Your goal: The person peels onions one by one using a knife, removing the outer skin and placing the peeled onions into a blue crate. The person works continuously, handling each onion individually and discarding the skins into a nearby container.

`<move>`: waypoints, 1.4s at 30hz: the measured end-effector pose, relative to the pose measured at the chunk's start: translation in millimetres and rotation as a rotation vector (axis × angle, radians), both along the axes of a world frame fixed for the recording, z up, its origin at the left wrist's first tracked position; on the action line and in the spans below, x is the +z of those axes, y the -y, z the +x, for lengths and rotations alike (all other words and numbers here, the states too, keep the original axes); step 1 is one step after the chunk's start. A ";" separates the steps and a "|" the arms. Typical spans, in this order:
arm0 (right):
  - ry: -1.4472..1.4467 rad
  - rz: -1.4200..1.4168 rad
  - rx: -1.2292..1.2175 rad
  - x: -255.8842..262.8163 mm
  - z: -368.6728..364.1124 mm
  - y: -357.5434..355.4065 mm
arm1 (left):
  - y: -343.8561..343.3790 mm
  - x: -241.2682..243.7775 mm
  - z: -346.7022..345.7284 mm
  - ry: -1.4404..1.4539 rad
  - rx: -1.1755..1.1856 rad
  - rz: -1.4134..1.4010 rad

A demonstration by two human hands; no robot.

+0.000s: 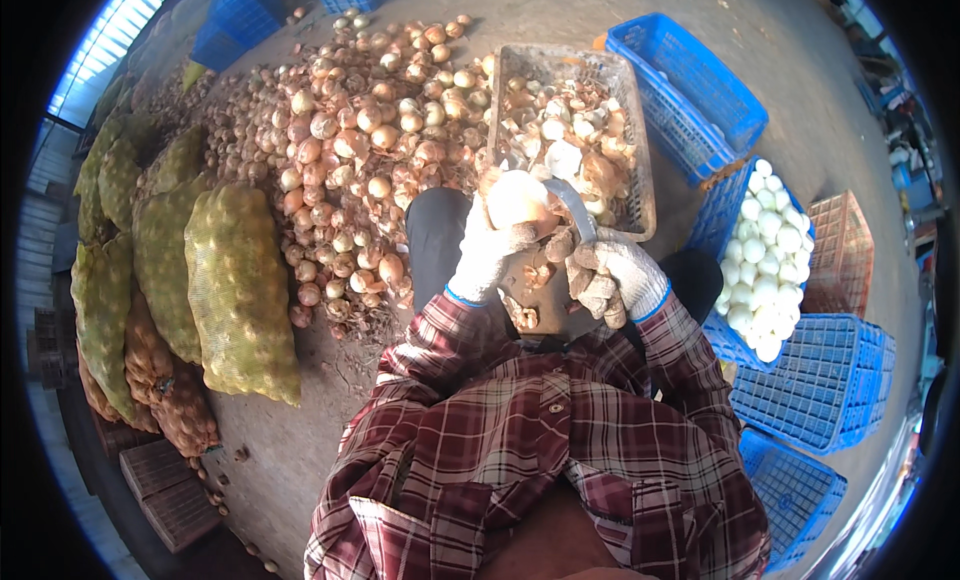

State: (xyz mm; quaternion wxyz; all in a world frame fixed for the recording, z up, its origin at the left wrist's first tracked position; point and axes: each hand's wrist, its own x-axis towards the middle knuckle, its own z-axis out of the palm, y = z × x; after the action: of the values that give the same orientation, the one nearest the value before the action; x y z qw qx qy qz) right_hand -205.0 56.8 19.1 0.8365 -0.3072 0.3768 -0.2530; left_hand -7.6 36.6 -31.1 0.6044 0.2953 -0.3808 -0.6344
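Observation:
My left hand (487,246), in a white knit glove with a soiled palm side, holds a large onion (517,201) that glares in bright light. My right hand (604,272), gloved the same way, is closed on the handle end of a knife with a curved blade (571,205). The blade lies at the onion's right side. Both hands are above the near edge of a grey plastic crate (646,182), which holds onion skins (600,171) and some onions. Where the blade's edge meets the onion is hard to tell in the glare.
Unpeeled onions (352,145) are heaped at the left, beside filled green mesh sacks (240,295). At the right, a blue crate (709,235) holds peeled white onions (765,250). Other blue crates (814,377) and a red crate (840,242) stand around it.

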 end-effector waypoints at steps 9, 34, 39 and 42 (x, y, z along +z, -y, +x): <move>-1.459 -1.442 0.081 -7.2 26.4 -19.4 | -0.2 1.3 -4.9 -0.021 0.135 -0.042; -0.871 -0.957 -0.297 -18.7 34.2 10.5 | -1.0 -39.3 -1.9 -0.436 -0.088 0.039; -0.976 -1.161 -0.298 -27.1 39.5 36.2 | -2.2 -10.5 -11.3 -0.136 -0.007 -0.059; -1.096 -1.251 -0.285 -31.1 31.5 53.9 | 4.4 -25.8 -5.1 -0.352 -0.078 0.165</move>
State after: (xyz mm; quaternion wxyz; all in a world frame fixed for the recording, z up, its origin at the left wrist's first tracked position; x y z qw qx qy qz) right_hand -173.5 3.0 -12.0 0.1712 -0.7428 0.5549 -0.3332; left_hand -12.7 32.2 -56.8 0.6105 0.2134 -0.2268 -0.7282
